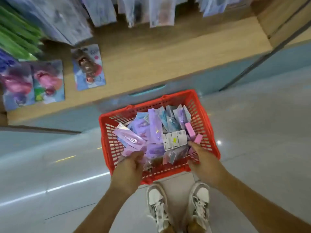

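Person, seen from above: bare forearms ending in the left hand (129,167) and the right hand (202,158). Footwear: white low-top left sneaker (157,204) and right sneaker (199,202), with grey panels and dark-flecked white laces.

The single head view looks steeply down and forward, close over the red basket (201,118) and shoes (157,202).

The pale glossy floor (252,140) carries a red basket (178,95) just before the front edge of the wooden shelf (168,52) — and two white shoes (157,204). Three flat toy packs (88,67) lie toward the shelf's left end — one apart.
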Demonstrator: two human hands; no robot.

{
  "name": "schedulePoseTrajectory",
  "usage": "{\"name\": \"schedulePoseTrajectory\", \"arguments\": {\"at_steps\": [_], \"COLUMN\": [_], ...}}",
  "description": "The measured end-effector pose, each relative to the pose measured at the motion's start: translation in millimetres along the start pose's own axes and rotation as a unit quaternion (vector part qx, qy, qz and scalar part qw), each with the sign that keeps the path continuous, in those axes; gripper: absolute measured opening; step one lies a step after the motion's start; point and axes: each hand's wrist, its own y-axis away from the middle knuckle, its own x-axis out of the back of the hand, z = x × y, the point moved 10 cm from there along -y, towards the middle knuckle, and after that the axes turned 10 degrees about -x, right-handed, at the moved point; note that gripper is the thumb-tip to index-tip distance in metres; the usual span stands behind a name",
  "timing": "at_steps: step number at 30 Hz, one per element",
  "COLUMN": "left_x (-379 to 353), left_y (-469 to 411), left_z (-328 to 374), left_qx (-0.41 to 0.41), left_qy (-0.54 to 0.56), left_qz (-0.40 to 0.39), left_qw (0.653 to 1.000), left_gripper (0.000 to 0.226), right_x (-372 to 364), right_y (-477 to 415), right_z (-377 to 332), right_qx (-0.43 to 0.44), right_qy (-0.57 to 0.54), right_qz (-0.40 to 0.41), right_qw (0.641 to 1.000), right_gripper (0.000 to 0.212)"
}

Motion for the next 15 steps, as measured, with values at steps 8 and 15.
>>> {"name": "schedulePoseTrajectory", "arguments": {"at_steps": [8,15], "left_x": [-53.4,-68.7], "left_y": [-158.5,-216.9], "left_z": [-73.5,-116.0], "left_qx": [-0.052,-0.011], "left_qy": [-0.112,-0.078], "left_qz": [0.017,0.018], "left_qw": [0.992,0.997], "left_gripper": [0.045,0.065], "right_x": [-37.7,-72.4], "right_y": [-140.3,-209.8], "right_z": [-5.9,-43.6], "right_qx": [0.050,0.070], "right_qy": [-0.014,0.144], "right_qz": [0.052,0.119], "right_qw": [0.997,0.980], "right_gripper": [0.072,0.081]}}
